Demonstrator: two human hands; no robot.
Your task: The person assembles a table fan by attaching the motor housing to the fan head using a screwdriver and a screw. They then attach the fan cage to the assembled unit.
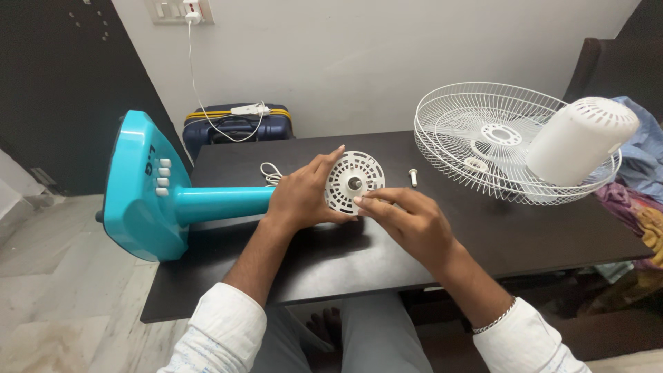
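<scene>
White-sleeved forearms nearest, converging over dark table (525, 242). Left hand (300, 197) curled round teal stand's (221, 204) upper end, thumb braced behind white perforated motor disc (354, 182). Right hand (407, 220) palm-down, fingertips (360, 199) pinched on disc's lower rim. Best steadied by left grip, disc kept square to central shaft. Small bolt (413, 177) just beyond right hand; wire guards (483, 138) and white motor cover (580, 141) farther right
</scene>
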